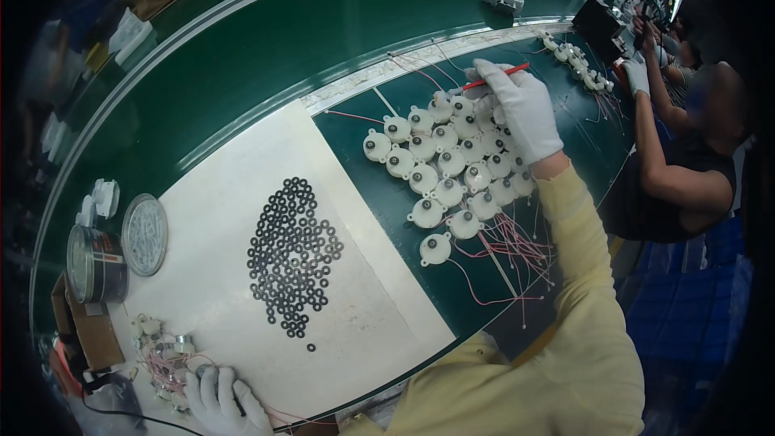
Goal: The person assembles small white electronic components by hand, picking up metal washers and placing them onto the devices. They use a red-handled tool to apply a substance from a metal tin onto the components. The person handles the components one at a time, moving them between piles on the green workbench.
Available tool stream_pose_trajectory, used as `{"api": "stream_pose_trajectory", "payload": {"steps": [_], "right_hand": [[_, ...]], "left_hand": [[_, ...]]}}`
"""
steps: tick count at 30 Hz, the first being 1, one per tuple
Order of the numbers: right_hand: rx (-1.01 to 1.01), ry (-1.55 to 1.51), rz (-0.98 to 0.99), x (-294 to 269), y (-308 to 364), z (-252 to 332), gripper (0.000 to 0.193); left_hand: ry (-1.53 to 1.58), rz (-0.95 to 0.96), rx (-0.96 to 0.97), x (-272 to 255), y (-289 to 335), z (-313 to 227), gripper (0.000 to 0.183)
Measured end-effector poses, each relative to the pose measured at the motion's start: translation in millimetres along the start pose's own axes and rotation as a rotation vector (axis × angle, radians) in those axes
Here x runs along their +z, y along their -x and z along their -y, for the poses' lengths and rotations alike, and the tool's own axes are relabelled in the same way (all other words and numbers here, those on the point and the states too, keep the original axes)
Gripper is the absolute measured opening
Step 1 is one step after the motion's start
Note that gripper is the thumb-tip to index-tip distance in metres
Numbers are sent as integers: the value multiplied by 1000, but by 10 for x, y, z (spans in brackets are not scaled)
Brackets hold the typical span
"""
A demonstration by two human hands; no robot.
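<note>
In my gloved right hand (517, 109) a thin red stick (494, 79) with a pale lower end is pinched, slim like a brush. Its pale end is over the far edge of a cluster of round white motors (422, 178), each with a dark shaft in the middle. Pink and white wires (517, 254) trail from the motors. My gloved left hand (224, 404) lies at the table's near left edge, fingers a little apart, beside a tangled heap of wired motors (165, 363). Whether a small dark spot between its fingers is an object, I cannot tell.
Many small black rings (295, 250) lie on the white sheet (379, 307). At the left stand a tin (95, 262), a round lid (145, 234) and a cardboard box (90, 331). More motors (577, 60) line the far right, where a co-worker (686, 153) sits.
</note>
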State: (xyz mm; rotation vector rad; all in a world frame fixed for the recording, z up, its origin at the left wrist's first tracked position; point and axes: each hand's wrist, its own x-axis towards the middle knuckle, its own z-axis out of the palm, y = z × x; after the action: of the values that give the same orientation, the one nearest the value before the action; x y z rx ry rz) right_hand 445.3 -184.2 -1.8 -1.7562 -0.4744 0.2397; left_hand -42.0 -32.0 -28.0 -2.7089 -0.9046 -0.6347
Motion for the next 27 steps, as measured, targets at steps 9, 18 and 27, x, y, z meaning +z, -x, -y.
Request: {"api": "stream_pose_trajectory", "payload": {"steps": [9, 18, 27], "right_hand": [[14, 6, 28, -21, -40, -39, 38], [29, 67, 28, -31, -53, -43, 38], [10, 118, 23, -34, -28, -23, 38]], "left_hand": [[12, -11, 8, -3, -20, -19, 16], [21, -12, 23, -6, -25, -10, 15], [9, -10, 10, -15, -26, -25, 14]]}}
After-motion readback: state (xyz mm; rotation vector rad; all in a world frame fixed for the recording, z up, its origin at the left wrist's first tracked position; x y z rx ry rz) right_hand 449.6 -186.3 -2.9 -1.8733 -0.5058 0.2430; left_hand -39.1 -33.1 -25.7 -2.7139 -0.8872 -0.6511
